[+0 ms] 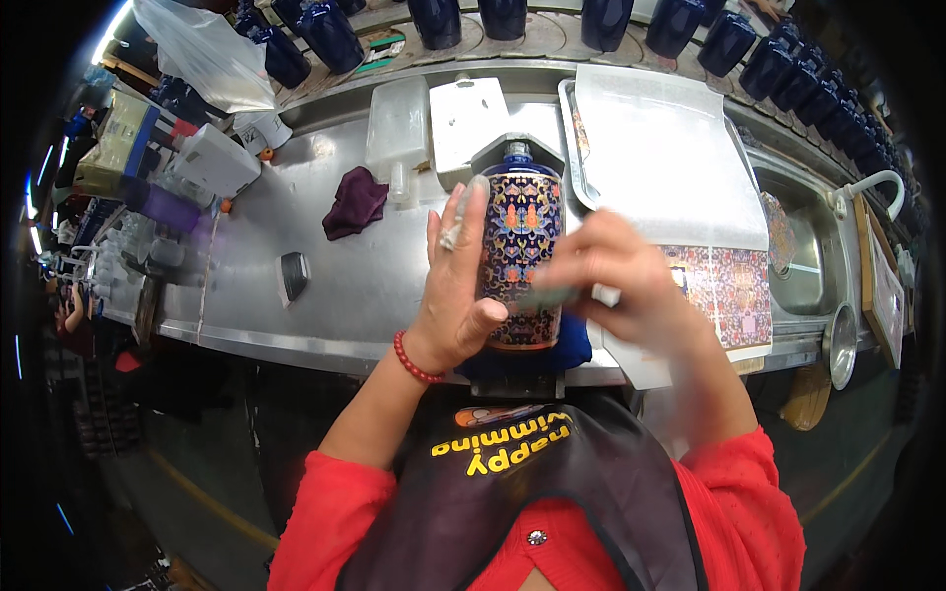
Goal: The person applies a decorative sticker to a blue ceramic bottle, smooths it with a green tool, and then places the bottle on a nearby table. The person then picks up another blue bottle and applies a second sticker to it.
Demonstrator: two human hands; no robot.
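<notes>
A dark blue bottle with a colourful floral pattern lies on its back in front of me, its neck pointing away. My left hand rests along the bottle's left side, fingers stretched out and thumb near its front. White covers wrap some of those fingertips. Over the bottle's lower right side, my right hand is blurred by motion. Its fingers are closed on a dark greenish flat piece at the patterned surface; the blur hides its exact kind. A white wrap shows on one right finger too.
Patterned printed sheets lie right of the bottle, below white paper on a tray. A sink stands farther right. A purple cloth and a small black object are at left. Several blue bottles line the far conveyor.
</notes>
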